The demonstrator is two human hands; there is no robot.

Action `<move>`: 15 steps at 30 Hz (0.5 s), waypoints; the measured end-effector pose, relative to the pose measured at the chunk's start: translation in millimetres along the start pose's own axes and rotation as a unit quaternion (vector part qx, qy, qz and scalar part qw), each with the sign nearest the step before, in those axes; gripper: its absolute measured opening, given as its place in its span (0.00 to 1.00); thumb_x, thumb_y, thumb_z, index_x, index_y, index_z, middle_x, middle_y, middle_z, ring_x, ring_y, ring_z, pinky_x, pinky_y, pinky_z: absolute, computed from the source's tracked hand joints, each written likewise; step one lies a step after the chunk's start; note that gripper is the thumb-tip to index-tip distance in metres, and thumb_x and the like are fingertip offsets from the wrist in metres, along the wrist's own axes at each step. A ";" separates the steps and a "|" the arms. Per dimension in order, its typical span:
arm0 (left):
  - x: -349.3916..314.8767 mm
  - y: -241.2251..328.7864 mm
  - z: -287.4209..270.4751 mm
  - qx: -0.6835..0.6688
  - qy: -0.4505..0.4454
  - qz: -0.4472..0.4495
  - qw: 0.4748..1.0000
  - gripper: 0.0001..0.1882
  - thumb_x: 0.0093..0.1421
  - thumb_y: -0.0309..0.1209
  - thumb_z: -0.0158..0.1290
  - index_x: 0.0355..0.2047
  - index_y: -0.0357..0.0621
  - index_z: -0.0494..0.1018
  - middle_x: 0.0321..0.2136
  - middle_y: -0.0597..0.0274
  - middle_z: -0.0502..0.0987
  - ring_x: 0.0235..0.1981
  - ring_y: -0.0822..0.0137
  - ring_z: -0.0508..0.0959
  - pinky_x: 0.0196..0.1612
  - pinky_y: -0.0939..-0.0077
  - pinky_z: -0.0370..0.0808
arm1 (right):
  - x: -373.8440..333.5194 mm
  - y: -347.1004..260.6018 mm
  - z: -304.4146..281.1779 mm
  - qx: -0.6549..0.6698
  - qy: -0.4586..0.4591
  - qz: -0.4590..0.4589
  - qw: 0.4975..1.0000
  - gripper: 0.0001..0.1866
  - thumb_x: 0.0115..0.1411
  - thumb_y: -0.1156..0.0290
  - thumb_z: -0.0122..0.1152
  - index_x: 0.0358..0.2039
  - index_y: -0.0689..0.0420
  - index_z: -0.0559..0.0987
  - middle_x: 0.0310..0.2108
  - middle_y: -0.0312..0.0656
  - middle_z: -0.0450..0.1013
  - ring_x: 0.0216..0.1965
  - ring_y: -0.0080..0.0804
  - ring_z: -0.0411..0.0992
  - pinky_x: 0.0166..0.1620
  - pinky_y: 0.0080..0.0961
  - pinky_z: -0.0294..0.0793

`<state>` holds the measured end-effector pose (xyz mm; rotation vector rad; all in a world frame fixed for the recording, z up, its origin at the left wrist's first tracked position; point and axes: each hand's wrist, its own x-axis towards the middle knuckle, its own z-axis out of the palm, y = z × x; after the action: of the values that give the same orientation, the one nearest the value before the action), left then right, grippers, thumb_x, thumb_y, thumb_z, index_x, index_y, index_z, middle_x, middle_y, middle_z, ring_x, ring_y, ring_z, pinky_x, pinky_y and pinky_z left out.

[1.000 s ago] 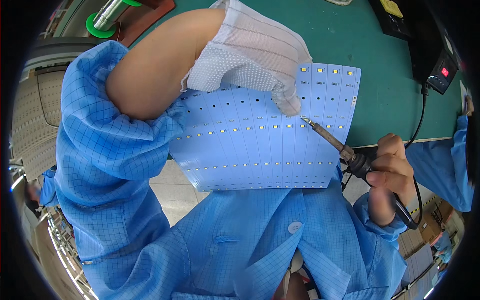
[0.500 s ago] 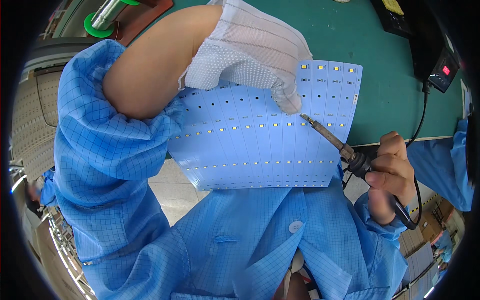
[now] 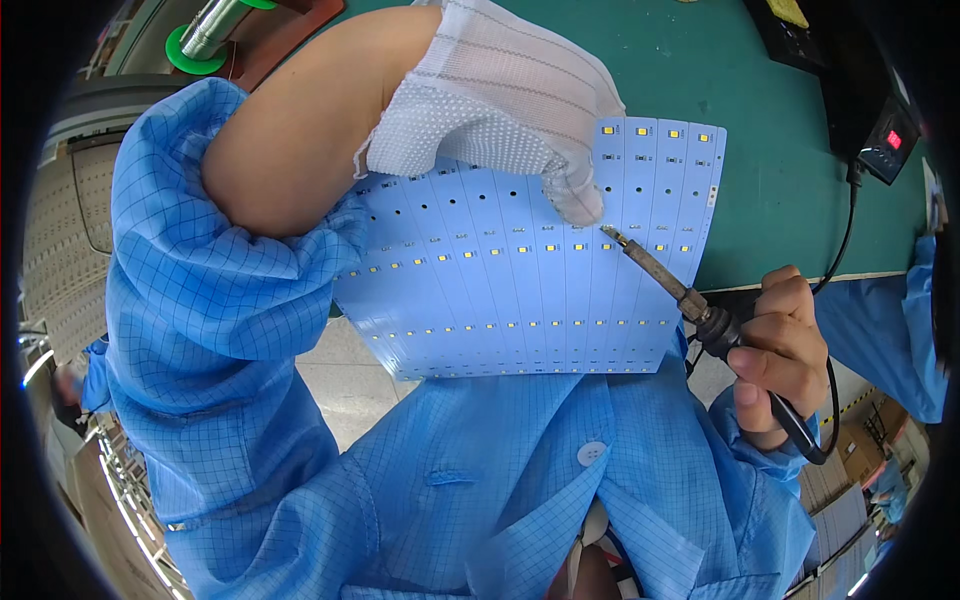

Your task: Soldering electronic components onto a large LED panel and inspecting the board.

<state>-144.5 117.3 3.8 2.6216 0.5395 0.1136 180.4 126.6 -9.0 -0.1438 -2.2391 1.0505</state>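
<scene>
A white panel of joined LED strips point(image 3: 480, 300), dotted with rows of small yellow LEDs, lies in front of me, its near edge by my chest. My left hand point(image 3: 520, 110), in a white dotted glove, rests over the panel's far part. Its fingers are bent together, one fingertip down at the board; anything pinched in them is hidden. Bare-fingered, my right hand point(image 3: 780, 350) is closed around the black handle of a soldering iron point(image 3: 655, 270). The iron slants up and left, its tip at a small pad just beside the gloved fingertip.
A green work mat point(image 3: 780, 220) covers the bench. At the right stands a black soldering station point(image 3: 885, 140) with a red display, the iron's cable running to it. A solder wire spool point(image 3: 205, 40) with green flanges sits at the far left.
The fingers of my right hand have shifted slightly on the handle. The iron's tip, the panel and my left hand are almost where they were.
</scene>
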 end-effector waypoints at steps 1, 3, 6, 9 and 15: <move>0.6 1.4 1.8 -0.004 0.030 -0.012 0.999 0.19 0.48 0.30 0.48 0.42 0.47 0.76 0.43 0.45 0.71 0.43 0.52 0.71 0.42 0.67 0.72 | 0.2 0.2 -0.6 0.000 0.000 0.000 1.000 0.07 0.48 0.69 0.58 0.28 0.56 0.75 0.17 0.38 0.66 0.21 0.30 0.57 0.24 0.27 0.54; 1.6 3.6 -3.0 0.026 0.047 0.007 0.999 0.18 0.48 0.30 0.48 0.41 0.48 0.77 0.41 0.47 0.72 0.42 0.53 0.72 0.40 0.69 0.73 | 0.3 0.6 -1.4 -0.007 -0.004 -0.004 1.000 0.07 0.48 0.69 0.58 0.28 0.56 0.75 0.17 0.37 0.65 0.21 0.30 0.57 0.25 0.27 0.54; 3.2 6.6 -5.5 0.055 0.069 0.026 0.996 0.16 0.49 0.30 0.48 0.39 0.49 0.78 0.40 0.49 0.73 0.41 0.54 0.74 0.38 0.71 0.74 | -0.3 1.7 -2.0 0.001 -0.002 -0.004 1.000 0.07 0.48 0.68 0.58 0.28 0.56 0.76 0.17 0.38 0.65 0.22 0.30 0.57 0.25 0.28 0.54; 4.7 8.1 -6.5 0.053 0.083 0.024 0.995 0.16 0.48 0.30 0.49 0.38 0.49 0.78 0.39 0.50 0.73 0.41 0.54 0.74 0.37 0.72 0.75 | 2.7 0.6 -4.2 0.041 0.015 0.014 0.999 0.08 0.50 0.66 0.57 0.27 0.56 0.75 0.18 0.40 0.65 0.22 0.31 0.57 0.25 0.28 0.53; 8.4 11.2 -8.5 0.049 0.109 0.021 0.993 0.15 0.47 0.30 0.50 0.37 0.49 0.78 0.37 0.52 0.75 0.40 0.55 0.75 0.35 0.73 0.75 | -6.4 6.4 -12.4 0.107 0.099 0.029 0.989 0.16 0.58 0.55 0.53 0.36 0.54 0.70 0.18 0.39 0.64 0.23 0.32 0.55 0.26 0.29 0.52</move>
<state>-134.3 115.0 16.4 2.7347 0.5757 0.4018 191.8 136.7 -11.1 -0.2123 -1.9432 1.2434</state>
